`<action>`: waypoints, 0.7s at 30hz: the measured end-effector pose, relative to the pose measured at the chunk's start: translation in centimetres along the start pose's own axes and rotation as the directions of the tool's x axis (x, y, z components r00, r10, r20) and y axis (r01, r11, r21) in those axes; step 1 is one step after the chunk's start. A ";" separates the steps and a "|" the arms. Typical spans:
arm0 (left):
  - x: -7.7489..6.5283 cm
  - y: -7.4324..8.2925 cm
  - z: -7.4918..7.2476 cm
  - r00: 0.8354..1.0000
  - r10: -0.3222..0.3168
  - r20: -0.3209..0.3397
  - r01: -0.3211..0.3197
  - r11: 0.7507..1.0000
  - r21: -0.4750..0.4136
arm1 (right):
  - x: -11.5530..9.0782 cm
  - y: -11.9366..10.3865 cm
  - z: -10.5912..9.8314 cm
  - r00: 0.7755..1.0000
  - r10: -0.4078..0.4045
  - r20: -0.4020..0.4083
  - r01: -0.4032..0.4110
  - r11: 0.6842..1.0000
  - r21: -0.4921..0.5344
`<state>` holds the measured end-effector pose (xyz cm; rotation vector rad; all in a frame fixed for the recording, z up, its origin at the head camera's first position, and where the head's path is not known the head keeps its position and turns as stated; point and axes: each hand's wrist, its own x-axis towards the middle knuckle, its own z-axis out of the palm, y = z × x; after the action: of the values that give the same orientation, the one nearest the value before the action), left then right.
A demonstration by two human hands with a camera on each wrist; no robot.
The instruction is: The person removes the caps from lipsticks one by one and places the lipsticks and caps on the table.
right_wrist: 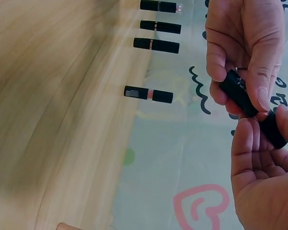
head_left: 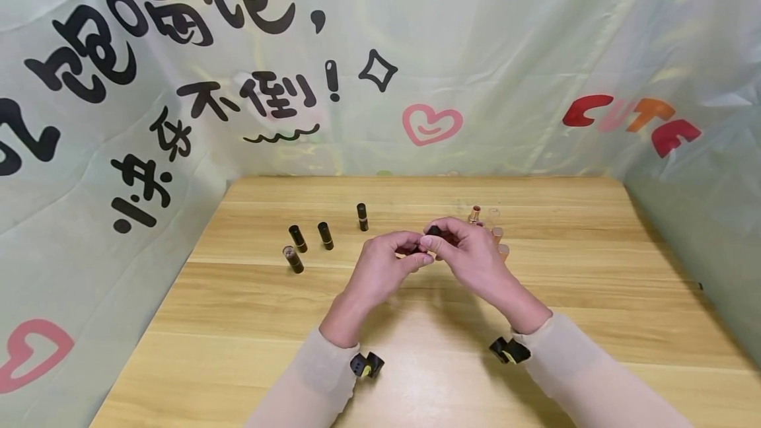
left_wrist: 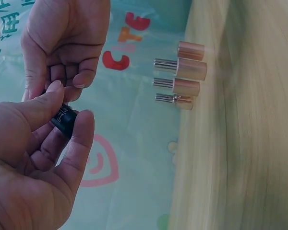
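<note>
A black lipstick tube [right_wrist: 238, 92] with pale lettering is held between both hands over the table. My left hand [head_left: 380, 261] pinches the lettered part between thumb and fingers. My right hand [head_left: 478, 257] grips the other black end [right_wrist: 273, 132], its fingertips close against the left hand's. A narrow pinkish band [right_wrist: 261, 115] shows between the two black parts in the right wrist view. Fingers cover much of the tube in the head view.
Black tubes stand on the wooden table [head_left: 250, 329] to the left, including one apart [head_left: 362, 216] and one with a clear-looking top [head_left: 293, 259]. Several rose-gold tubes [left_wrist: 192, 69] stand beyond the right hand, some with silvery upper parts. A printed cloth [head_left: 505, 65] walls the table.
</note>
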<state>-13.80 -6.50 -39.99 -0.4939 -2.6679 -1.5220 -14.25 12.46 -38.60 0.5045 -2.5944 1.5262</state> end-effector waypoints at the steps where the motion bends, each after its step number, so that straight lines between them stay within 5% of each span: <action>1: 0.0 0.0 0.0 1.000 0.000 0.002 0.000 1.000 -0.006 | 0.0 0.0 0.0 1.000 -0.003 0.000 0.003 1.000 0.000; 21: -0.1 0.1 -0.1 1.000 0.008 0.029 -0.007 0.998 -0.055 | -0.4 -0.4 -0.1 1.000 0.016 -0.011 -0.017 0.999 -0.035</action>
<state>-13.70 -6.51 -39.88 -0.5324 -2.6483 -1.6027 -13.77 12.44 -38.30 0.4713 -2.6183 1.4816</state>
